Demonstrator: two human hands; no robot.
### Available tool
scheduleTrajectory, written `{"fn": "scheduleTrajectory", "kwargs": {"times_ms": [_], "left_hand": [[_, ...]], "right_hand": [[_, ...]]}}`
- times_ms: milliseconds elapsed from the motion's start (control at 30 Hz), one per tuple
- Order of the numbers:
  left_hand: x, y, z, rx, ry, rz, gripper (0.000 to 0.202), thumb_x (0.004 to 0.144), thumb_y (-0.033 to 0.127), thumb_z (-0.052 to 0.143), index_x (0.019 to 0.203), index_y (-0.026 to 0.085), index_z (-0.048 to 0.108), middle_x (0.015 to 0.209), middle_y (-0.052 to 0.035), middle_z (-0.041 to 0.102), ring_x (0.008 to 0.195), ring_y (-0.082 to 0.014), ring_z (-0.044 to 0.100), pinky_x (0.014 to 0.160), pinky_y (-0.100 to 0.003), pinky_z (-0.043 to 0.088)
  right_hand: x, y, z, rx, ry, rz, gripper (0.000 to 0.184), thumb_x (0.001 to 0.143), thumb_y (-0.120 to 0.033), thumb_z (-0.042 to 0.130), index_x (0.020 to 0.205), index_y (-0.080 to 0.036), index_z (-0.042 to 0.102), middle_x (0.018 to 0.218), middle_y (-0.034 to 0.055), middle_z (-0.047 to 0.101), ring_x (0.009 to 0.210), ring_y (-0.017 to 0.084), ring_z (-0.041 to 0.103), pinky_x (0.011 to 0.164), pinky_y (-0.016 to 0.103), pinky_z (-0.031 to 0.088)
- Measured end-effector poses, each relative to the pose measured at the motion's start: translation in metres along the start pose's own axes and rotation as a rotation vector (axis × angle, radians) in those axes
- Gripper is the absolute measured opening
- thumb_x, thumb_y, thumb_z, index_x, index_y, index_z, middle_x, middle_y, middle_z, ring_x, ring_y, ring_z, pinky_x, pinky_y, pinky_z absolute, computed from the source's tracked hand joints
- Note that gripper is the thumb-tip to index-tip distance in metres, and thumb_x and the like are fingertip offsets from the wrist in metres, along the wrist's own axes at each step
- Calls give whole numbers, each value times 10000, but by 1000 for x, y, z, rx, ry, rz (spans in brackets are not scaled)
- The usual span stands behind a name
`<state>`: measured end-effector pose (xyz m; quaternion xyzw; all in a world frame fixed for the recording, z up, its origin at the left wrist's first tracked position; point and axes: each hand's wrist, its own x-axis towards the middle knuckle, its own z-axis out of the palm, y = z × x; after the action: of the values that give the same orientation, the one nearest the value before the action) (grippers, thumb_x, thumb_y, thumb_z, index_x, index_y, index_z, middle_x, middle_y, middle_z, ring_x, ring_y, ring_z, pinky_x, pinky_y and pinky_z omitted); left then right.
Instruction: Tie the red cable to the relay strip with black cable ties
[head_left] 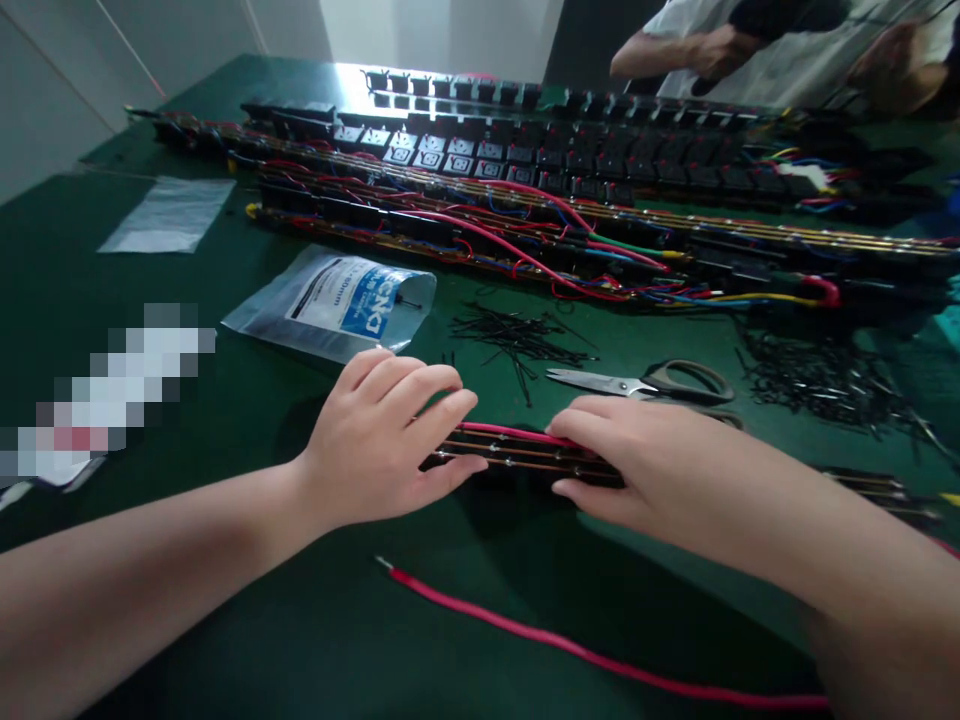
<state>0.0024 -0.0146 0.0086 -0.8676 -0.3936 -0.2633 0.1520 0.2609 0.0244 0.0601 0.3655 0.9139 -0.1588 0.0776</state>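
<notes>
My left hand point(390, 435) is closed around the near wired strip point(517, 472), fingers over its far side and thumb on the near side. To its right, my right hand point(630, 450) grips the same strip in a similar way. Long copper-coloured rails with solder spots run along the strip's top. A red wire point(504, 431) lies along its far edge and passes under the right fingers. Both palms hide parts of the strip. Nearer to me, a thick red cable point(540, 635) with a bare metal end lies on the green table point(315, 610).
Behind my hands are scissors point(607, 383), black cable ties point(517, 335), a labelled plastic bag point(330, 300) and a dark pile of small pieces point(825, 385). Several wired socket strips point(487, 195) stretch across the back. Another person's hand point(720, 52) holds a dark tool.
</notes>
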Motion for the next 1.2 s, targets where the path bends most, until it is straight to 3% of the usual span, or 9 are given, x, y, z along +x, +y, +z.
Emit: {"fn": "scheduleTrajectory", "kwargs": {"times_ms": [167,267,400,567,800,1000,1100,1200], "left_hand": [[0,3,0,30,-39,50,463,866,517,641,1132,138,647,1037,-96,715,900,-256,635,811,-429,462],[-1,2,3,5,-76,38,425,865,482,656,1120,142,647,1015,-88,716,896,-251,635,774,-407,464],[1,0,4,-43,-119,41,327,896,415,637,1098,157,635,980,-66,720,878,-236,639,749,-386,467],[2,0,3,-87,-163,20,229,921,365,598,1039,170,630,988,-74,724,880,-229,644,728,-368,470],[3,0,2,-104,-186,30,209,923,350,604,1023,168,632,974,-73,718,865,-227,642,705,-360,472],[4,1,2,-135,-200,9,208,929,345,602,1016,161,642,964,-73,715,863,-222,636,703,-355,473],[5,0,2,-155,-211,-10,208,929,337,598,1011,152,647,961,-74,710,863,-222,637,711,-359,479],[6,0,1,-190,-235,-30,193,933,322,585,1005,156,652,961,-68,714,872,-214,639,733,-360,484]], "right_hand": [[20,-14,25,5,243,-151,182,873,-293,645,988,-153,647,922,80,655,788,222,612,654,326,463],[25,-13,32,65,292,-182,230,909,-314,604,1048,-137,646,926,90,655,783,222,603,632,322,451],[24,-6,22,280,228,-123,222,971,-227,452,1070,-190,647,927,52,687,785,180,618,666,296,459],[23,1,12,378,151,-58,242,967,-233,450,1017,-214,686,955,47,731,811,182,653,683,292,474],[23,1,16,231,211,-78,280,949,-157,433,968,-187,711,895,59,732,787,191,652,677,294,443],[21,1,16,204,242,-158,227,935,-199,494,903,-156,714,776,60,675,680,162,590,607,272,393],[20,4,14,202,205,-176,201,901,-262,575,993,-176,731,822,60,686,730,176,605,631,279,415],[16,8,9,202,131,-168,285,882,-291,609,1142,-225,704,930,62,708,841,203,639,694,297,458]]}}
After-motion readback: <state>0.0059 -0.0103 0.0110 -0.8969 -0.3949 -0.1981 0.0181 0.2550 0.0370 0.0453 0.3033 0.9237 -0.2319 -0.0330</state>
